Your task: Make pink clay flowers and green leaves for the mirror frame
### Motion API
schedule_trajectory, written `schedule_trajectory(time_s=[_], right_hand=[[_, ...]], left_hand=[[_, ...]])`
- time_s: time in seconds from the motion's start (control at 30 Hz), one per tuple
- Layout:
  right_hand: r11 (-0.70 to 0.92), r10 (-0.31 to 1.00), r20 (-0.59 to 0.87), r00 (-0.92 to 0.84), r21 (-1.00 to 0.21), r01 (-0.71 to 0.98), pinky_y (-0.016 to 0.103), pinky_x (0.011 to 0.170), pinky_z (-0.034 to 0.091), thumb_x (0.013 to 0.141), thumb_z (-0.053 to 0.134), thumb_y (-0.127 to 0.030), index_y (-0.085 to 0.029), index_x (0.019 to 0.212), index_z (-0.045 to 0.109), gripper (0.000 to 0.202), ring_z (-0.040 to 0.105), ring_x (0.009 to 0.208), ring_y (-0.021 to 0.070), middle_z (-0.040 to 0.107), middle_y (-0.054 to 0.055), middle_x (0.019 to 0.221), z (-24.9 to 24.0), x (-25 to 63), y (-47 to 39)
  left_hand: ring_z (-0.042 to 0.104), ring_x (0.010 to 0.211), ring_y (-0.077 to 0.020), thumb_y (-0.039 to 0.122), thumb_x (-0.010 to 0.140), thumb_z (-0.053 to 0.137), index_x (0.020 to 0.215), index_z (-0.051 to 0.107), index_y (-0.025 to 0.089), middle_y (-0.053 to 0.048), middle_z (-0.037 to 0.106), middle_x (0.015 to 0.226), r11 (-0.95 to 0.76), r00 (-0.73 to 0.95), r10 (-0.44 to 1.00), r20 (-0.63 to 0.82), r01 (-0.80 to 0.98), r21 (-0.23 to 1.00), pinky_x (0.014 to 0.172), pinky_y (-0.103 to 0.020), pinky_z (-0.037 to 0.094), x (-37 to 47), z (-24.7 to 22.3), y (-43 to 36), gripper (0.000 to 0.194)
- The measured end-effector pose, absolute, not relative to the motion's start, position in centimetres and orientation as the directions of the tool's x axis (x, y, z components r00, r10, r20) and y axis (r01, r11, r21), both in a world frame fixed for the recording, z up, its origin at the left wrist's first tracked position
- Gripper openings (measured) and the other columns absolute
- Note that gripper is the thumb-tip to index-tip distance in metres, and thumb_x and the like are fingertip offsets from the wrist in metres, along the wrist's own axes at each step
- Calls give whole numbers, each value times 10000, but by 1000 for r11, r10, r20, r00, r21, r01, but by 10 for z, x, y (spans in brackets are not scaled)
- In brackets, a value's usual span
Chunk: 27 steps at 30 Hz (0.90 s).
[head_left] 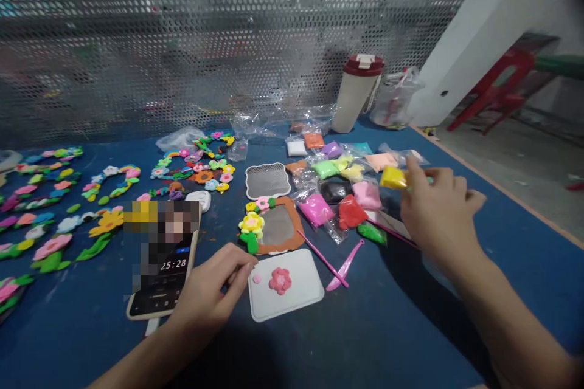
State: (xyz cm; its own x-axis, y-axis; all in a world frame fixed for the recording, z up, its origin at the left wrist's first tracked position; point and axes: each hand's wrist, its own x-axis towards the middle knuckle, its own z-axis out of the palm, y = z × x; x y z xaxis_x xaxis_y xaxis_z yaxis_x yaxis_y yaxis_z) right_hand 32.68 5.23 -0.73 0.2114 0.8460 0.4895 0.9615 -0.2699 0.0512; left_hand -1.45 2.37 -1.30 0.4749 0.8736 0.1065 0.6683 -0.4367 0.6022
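Observation:
My right hand [435, 206] is raised over the right side of the table, its fingers closed on a small packet of yellow clay [393, 177]. My left hand [216, 285] rests by the left edge of a white board [296, 301], fingers curled together; whatever may be in them is hidden. On the board lie a pink clay flower [280, 280] and a tiny pale pink ball [256, 278]. Just behind it is a frame with a brown clay border [292, 219], decorated with clay flowers on its left. A pink stick tool [323, 260] crosses a pink plastic knife [347, 264] beside the board.
Bagged clay in several colours, such as a red packet [351, 211], lies behind the tools. A plain frame [267, 180], a tumbler [356, 94] and a plastic bag [396, 97] stand farther back. Left are a phone [166, 279] and flowered clay frames [112, 181].

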Motion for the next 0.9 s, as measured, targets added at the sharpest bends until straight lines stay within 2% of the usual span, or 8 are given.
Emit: schedule_trajectory(time_s=[0.1,0.2,0.33,0.43,0.5,0.7,0.8,0.9], right_hand=[[-348,868,400,296,63,935,601,765,313,778,417,-144,-164,1264,462,489,454,1055,401,518,212,1203,-13,337,56],[-271,865,428,262,-42,962,615,843,267,739,424,-117,-159,1207,492,475,394,1160,381,453,184,1299,-13,329,58],[-106,851,492,182,-179,978,531,807,337,829,438,-259,-145,1145,515,344,472,1053,350,534,176,1156,-13,308,59],[-2,882,463,82,-170,985,492,770,373,808,528,-363,-171,1158,520,399,481,1025,350,541,163,1123,-19,297,59],[76,891,454,10,-171,982,479,791,377,795,564,-348,-199,1154,523,391,472,1047,339,524,146,1160,-21,293,58],[218,877,471,-94,-215,952,405,879,400,864,477,-285,-216,1127,504,273,484,1091,245,524,103,1170,-14,285,52],[201,889,449,-91,-204,958,383,892,416,848,508,-290,-186,1139,501,309,484,1102,240,522,112,1178,-11,284,57],[95,912,410,-25,-150,984,363,902,421,848,500,-203,-114,1184,478,347,470,1123,243,504,147,1206,-1,291,82]], left_hand=[[574,744,-145,273,911,375,853,565,207,-13,582,803,-435,481,871,96,666,607,653,-238,430,-15,-14,24,210],[570,744,-147,276,912,374,852,562,203,-17,577,804,-440,488,867,100,656,613,656,-240,427,-14,-13,25,210],[565,734,-148,277,915,367,846,558,200,-18,570,793,-449,496,861,110,643,621,656,-243,426,-13,-11,25,217],[563,734,-146,272,917,367,848,553,200,-17,567,794,-456,506,855,111,635,624,659,-244,427,-14,-11,24,212],[562,740,-145,269,917,369,853,551,202,-16,566,799,-459,512,852,109,630,627,663,-244,428,-15,-12,23,204],[562,736,-144,262,915,371,862,550,206,-14,565,802,-465,524,845,109,617,635,653,-245,430,-15,-14,24,195],[563,738,-144,262,917,364,865,551,208,-13,567,804,-465,526,844,109,615,637,652,-245,430,-14,-13,25,202],[560,734,-144,277,919,365,856,552,210,-10,564,804,-452,518,850,97,623,638,650,-245,427,-13,-10,24,208]])
